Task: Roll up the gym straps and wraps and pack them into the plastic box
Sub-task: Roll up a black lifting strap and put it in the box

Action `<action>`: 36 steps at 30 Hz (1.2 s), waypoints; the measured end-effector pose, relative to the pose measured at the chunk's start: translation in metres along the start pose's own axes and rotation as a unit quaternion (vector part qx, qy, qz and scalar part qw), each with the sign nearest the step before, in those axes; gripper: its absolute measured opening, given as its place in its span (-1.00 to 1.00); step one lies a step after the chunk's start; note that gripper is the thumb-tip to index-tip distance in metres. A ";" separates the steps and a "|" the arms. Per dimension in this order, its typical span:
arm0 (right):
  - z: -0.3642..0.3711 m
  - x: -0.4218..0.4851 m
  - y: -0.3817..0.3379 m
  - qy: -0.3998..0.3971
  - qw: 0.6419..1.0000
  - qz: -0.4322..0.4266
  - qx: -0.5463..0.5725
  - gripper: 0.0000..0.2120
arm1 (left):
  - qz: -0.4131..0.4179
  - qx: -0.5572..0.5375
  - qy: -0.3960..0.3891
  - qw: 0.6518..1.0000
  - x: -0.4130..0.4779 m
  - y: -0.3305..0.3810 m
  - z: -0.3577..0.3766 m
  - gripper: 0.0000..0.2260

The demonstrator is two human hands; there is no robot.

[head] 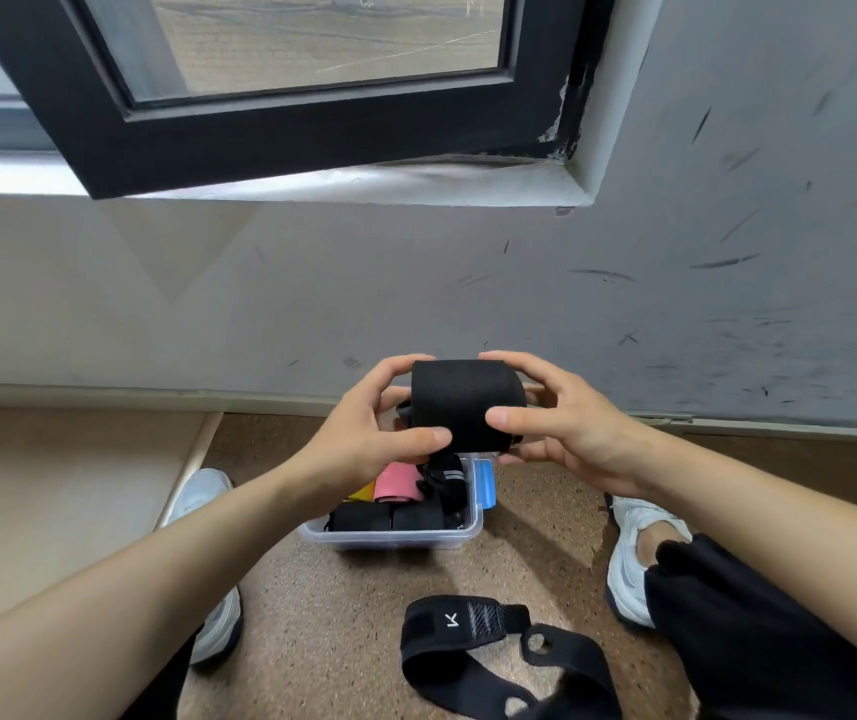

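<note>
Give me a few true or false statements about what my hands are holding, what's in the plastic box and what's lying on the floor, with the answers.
1. The left hand and the right hand both hold the black roll. True.
2. The plastic box is empty. False: it holds a pink roll and black rolls.
3. A black strap lies unrolled on the floor. True.
4. The pink roll lies on the floor. False: it is inside the box.
</note>
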State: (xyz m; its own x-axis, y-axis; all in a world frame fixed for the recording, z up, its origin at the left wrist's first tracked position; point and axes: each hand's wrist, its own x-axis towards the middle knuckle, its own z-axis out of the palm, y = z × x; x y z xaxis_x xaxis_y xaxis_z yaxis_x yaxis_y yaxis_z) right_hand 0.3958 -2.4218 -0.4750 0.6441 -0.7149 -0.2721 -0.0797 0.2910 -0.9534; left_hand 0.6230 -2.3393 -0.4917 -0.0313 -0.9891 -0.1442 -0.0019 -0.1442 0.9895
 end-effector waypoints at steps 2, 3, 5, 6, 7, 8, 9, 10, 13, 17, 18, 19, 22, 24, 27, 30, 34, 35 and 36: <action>0.003 0.001 0.003 0.005 1.000 -0.007 -0.008 -0.41 | 0.000 0.036 -0.025 0.999 0.000 0.000 -0.008 -0.36; 0.005 0.001 0.003 0.002 1.000 -0.010 -0.013 -0.41 | -0.004 0.045 -0.035 0.998 0.001 0.001 -0.012 -0.36; 0.009 0.001 0.003 -0.004 0.999 -0.016 -0.027 -0.38 | -0.016 0.046 -0.039 0.998 0.001 0.006 -0.019 -0.40; 0.011 0.002 0.003 -0.005 0.999 -0.019 -0.035 -0.36 | -0.021 0.040 -0.036 0.998 0.001 0.009 -0.021 -0.41; 0.014 0.003 0.003 -0.003 0.999 -0.022 -0.041 -0.35 | -0.026 0.034 -0.034 0.998 0.001 0.011 -0.024 -0.41; 0.016 0.005 0.002 0.003 0.998 -0.028 -0.047 -0.35 | -0.031 0.032 -0.030 0.999 0.001 0.013 -0.025 -0.41; 0.018 0.008 0.002 0.013 0.998 -0.035 -0.052 -0.35 | -0.035 0.032 -0.026 0.999 0.001 0.014 -0.027 -0.41; 0.020 0.010 0.002 0.028 0.997 -0.043 -0.053 -0.36 | -0.039 0.028 -0.019 0.999 0.001 0.015 -0.029 -0.42; 0.022 0.019 0.001 0.078 0.995 -0.062 -0.016 -0.46 | -0.040 -0.011 0.000 0.999 0.003 0.011 -0.034 -0.51; 0.032 0.027 0.007 0.133 0.988 -0.071 0.029 -0.49 | -0.042 -0.046 0.049 0.997 0.002 0.008 -0.030 -0.56; 0.036 0.028 0.009 0.147 0.986 -0.072 0.033 -0.47 | -0.042 -0.061 0.059 0.996 0.002 0.008 -0.029 -0.61; 0.039 0.029 0.010 0.160 0.984 -0.074 0.039 -0.45 | -0.043 -0.074 0.066 0.994 0.002 0.009 -0.028 -0.67; 0.047 0.028 0.014 0.176 0.980 -0.082 0.051 -0.41 | -0.050 -0.080 0.082 0.992 -0.001 0.010 -0.025 -0.70; 0.048 0.027 0.018 0.167 0.981 -0.091 0.030 -0.39 | -0.053 -0.069 0.092 0.992 -0.001 0.008 -0.022 -0.68; 0.045 0.027 0.024 0.156 0.983 -0.097 -0.024 -0.31 | -0.055 -0.068 0.084 0.993 -0.002 0.003 -0.019 -0.68; 0.043 0.031 0.025 0.139 0.984 -0.092 -0.054 -0.32 | -0.053 -0.050 0.075 0.995 -0.002 -0.005 -0.023 -0.70; 0.046 0.057 0.030 0.116 0.992 -0.042 0.023 -0.48 | -0.060 -0.017 0.092 0.994 0.005 -0.025 -0.038 -0.84; 0.048 0.068 0.034 0.114 0.992 -0.024 0.040 -0.50 | -0.063 -0.002 0.102 0.993 0.008 -0.031 -0.043 -0.84; 0.051 0.080 0.042 0.111 0.992 -0.004 0.056 -0.52 | -0.068 0.022 0.112 0.991 0.011 -0.041 -0.050 -0.82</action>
State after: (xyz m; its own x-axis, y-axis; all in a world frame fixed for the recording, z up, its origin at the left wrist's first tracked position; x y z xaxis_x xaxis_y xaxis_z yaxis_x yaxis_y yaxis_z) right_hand 0.4829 -2.4344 -0.5302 0.4598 -0.8367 -0.2977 0.0181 0.3440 -0.9388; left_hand 0.6724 -2.3455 -0.5335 0.1958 -0.9434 -0.2675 -0.0341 -0.2792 0.9596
